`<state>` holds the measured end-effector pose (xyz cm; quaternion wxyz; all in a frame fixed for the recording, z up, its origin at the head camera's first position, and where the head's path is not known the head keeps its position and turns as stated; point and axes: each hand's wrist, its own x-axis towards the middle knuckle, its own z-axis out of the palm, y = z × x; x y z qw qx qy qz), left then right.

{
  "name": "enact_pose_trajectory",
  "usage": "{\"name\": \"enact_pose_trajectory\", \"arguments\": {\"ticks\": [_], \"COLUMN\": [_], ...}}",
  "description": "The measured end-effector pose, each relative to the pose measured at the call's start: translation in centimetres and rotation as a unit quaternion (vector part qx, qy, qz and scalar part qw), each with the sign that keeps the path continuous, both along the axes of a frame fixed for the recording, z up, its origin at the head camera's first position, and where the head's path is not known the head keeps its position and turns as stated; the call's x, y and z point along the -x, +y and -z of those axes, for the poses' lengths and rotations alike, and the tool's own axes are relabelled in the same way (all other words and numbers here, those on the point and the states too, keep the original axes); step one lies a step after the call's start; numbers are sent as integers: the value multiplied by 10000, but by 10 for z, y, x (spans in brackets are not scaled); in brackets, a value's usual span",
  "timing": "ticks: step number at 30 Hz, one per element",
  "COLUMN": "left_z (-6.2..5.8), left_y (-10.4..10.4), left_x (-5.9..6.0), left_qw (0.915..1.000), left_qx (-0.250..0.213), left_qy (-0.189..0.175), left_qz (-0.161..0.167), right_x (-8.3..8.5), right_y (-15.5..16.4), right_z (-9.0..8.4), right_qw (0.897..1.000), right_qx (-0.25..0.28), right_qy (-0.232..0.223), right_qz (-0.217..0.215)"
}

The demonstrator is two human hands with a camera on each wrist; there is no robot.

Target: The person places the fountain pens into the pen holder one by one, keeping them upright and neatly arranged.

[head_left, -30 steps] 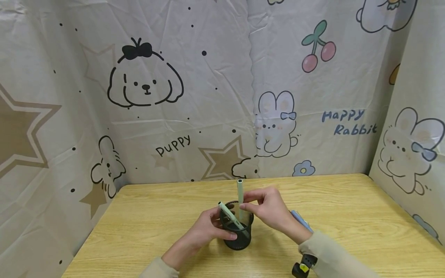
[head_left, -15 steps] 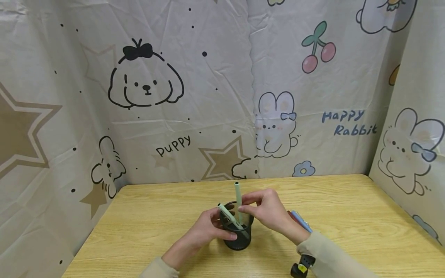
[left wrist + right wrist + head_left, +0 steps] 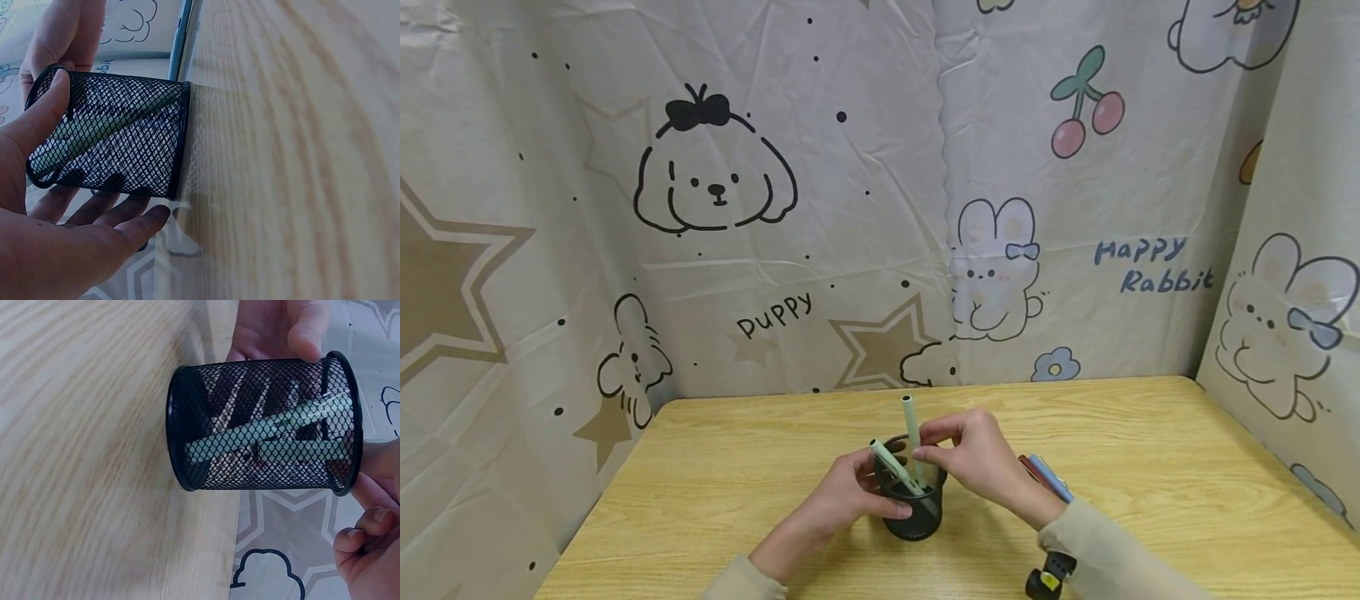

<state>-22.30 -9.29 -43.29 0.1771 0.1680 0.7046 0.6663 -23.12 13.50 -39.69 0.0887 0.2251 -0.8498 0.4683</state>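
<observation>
A black mesh pen holder (image 3: 913, 523) stands upright on the table, and my left hand (image 3: 838, 496) grips it from the left, thumb near the front rim. Inside leans a light green pen (image 3: 889, 460). My right hand (image 3: 976, 454) pinches a second light green pen (image 3: 909, 415), nearly upright, its lower part inside the holder. Through the mesh in the right wrist view, the leaning pen (image 3: 222, 444) reaches near the bottom, while the held pen (image 3: 294, 450) ends about mid-height. The left wrist view shows the mesh wall (image 3: 125, 140) between thumb and fingers.
A blue pen (image 3: 1051, 477) and a dark red pen (image 3: 1030, 468) lie on the wooden table (image 3: 737, 467), partly behind the right forearm. A black wrist camera (image 3: 1049, 575) hangs at the right cuff. Printed cloth (image 3: 865, 208) surrounds the table's back and sides.
My right hand has lowered the pinched pen slightly into the holder and shifted it left, its top now tilting left. The red pen has come into view. My left hand stays put.
</observation>
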Motion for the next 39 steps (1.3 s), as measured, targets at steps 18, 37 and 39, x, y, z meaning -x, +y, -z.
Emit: {"name": "enact_pose_trajectory", "arguments": {"ticks": [18,37,39], "left_z": [2,0,0], "left_y": [0,0,1], "left_x": [-1,-2,-2], "left_qw": [9998,9999,9999], "left_qx": [-182,-120,-85], "left_qy": [106,-24,-27], "left_qz": [28,-82,-81], "right_x": [-9,-23,-25], "right_y": [17,102,110], "right_z": [-7,-8,-7], "right_qw": [9975,9899,9884], "right_qx": [158,-286,-386], "right_qy": [361,279,251], "right_qz": [584,1359,1445]}}
